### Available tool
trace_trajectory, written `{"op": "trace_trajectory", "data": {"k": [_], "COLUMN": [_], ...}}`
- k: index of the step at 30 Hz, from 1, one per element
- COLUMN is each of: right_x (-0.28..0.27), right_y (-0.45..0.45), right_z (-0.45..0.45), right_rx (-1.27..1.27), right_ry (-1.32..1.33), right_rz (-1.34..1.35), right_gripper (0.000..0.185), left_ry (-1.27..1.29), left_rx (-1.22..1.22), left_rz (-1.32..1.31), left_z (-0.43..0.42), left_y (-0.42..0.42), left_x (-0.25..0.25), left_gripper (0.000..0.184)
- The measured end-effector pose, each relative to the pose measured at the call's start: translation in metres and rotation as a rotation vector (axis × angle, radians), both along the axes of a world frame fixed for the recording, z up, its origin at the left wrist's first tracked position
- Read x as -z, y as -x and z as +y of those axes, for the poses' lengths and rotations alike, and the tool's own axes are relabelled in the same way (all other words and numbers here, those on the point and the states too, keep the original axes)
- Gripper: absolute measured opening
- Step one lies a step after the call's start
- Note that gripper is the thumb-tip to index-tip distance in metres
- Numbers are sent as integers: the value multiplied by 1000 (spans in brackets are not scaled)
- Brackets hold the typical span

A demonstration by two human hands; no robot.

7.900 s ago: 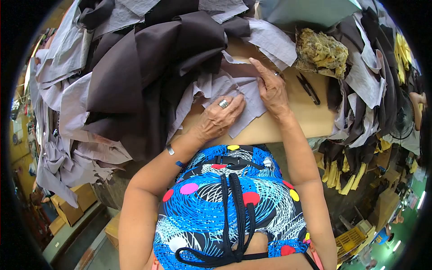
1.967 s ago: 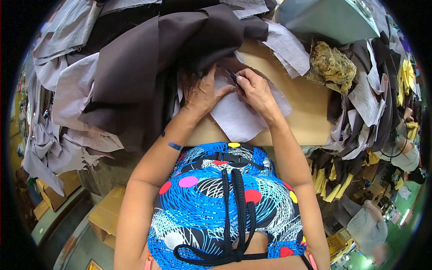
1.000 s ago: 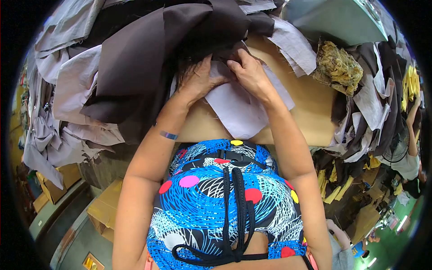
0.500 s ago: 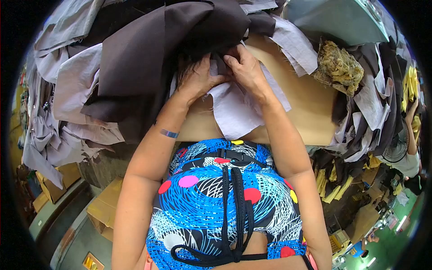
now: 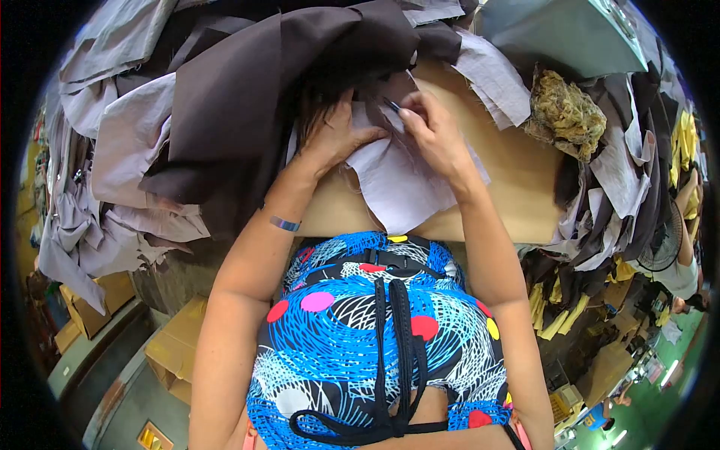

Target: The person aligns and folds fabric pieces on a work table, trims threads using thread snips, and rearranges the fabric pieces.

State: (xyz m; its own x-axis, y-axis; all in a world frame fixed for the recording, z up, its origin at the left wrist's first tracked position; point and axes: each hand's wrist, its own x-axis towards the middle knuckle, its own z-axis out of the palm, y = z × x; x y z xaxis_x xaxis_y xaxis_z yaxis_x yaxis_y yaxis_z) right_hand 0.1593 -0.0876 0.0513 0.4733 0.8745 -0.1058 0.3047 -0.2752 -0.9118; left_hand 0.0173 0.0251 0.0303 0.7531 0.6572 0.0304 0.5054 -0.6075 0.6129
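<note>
Pale lilac cloth [image 5: 401, 195] lies under and between my hands on the tan work surface [image 5: 330, 214]. My left hand [image 5: 334, 135] presses on it beside the big dark brown cloth [image 5: 225, 112]; its thumb points right and its other fingers are partly lost in dark shadow. Over the cloth's right part, my right hand [image 5: 435, 131] is closed on small dark snips [image 5: 391, 105], whose tip points up and left. Loose threads show on the cloth near the right fingers.
A clump of yellowish fibre [image 5: 566, 114] sits at the right of the surface, by lilac strips [image 5: 491, 75]. A grey-green box-like object [image 5: 559, 34] stands behind. Fabric heaps flank both sides. A fan [image 5: 664, 240] and another person's arm [image 5: 684, 199] are at far right.
My right hand has moved a little right and down from the cloth's seam, and the snips now show at its fingertips. The lilac cloth has spread slightly to the right. My left hand stays nearly in place.
</note>
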Motion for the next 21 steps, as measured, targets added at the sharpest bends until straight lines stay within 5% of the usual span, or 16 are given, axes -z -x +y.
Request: {"op": "trace_trajectory", "data": {"k": [4, 11, 14, 17, 21], "right_x": [-13, 25, 15, 1, 20], "right_y": [-2, -53, -53, -28, -17], "right_z": [-49, -125, -117, -91, -51], "right_rx": [136, 202, 241, 264, 216], "right_ry": [-70, 147, 9, 60, 2], "right_rz": [-381, -1182, -1217, -632, -695], "right_gripper": [21, 23, 25, 31, 41], "left_ry": [-48, -370, -463, -400, -300], "left_rx": [5, 33, 156, 309, 252], "left_rz": [19, -29, -108, -149, 5], "left_z": [-1, -8, -17, -27, -38], "left_y": [3, 17, 22, 22, 26], "left_x": [2, 12, -4, -4, 9], "left_gripper": [91, 60, 51, 49, 54]}}
